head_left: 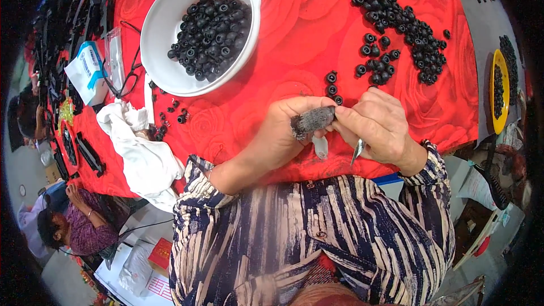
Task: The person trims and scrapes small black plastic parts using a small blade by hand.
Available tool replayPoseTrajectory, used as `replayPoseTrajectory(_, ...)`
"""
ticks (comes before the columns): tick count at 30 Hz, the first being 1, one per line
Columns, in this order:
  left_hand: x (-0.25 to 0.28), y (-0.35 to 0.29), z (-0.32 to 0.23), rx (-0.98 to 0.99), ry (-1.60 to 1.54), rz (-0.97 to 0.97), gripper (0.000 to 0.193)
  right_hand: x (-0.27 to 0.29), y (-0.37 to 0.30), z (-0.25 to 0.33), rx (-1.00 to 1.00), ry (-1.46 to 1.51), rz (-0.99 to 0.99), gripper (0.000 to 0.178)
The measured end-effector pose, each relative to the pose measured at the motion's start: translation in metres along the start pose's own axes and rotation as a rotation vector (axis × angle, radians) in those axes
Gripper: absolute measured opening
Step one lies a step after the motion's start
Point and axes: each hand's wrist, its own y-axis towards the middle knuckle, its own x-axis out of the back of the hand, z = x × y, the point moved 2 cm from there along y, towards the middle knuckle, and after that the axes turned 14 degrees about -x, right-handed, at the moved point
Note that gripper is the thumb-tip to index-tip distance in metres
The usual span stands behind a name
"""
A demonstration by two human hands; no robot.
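My left hand (283,123) is closed near the table's front edge. A grey, fuzzy, worn sleeve-like piece (313,122) lies along its thumb side, and a whitish translucent piece (320,147) sticks out below. My right hand (378,126) meets it with thumb and forefinger pinched together. A thin, shiny metal blade (357,151) juts down from under the right palm. Whatever small dark thing is between the fingertips is mostly hidden. Just beyond the hands stand a few small round black parts (331,89) in a short row.
A white bowl (152,51) full of black parts (209,37) stands at the far left, with a larger scatter (396,20) at the far right. A white cloth (148,164), eyeglasses (129,79) and a blue-white packet (88,73) lie left. Another person (85,221) sits beyond, left.
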Motion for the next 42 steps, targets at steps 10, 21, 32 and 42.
replayPoseTrajectory(10, 0.004, 0.005, -0.013, -0.03, 0.113, 0.041, 0.02, 0.009, 0.012, -0.008, -0.471, 0.449, 0.27, 0.025)
replayPoseTrajectory(21, 0.004, 0.004, -0.01, 0.017, 0.147, 0.067, 0.02, 0.007, 0.01, -0.01, -0.582, 0.297, 0.345, 0.018)
replayPoseTrajectory(32, 0.004, 0.004, -0.01, 0.025, 0.198, 0.06, 0.019, 0.008, 0.009, -0.011, -0.58, 0.304, 0.367, 0.017)
replayPoseTrajectory(42, 0.006, 0.004, -0.01, 0.038, 0.195, 0.06, 0.02, 0.007, 0.01, -0.011, -0.55, 0.275, 0.367, 0.017)
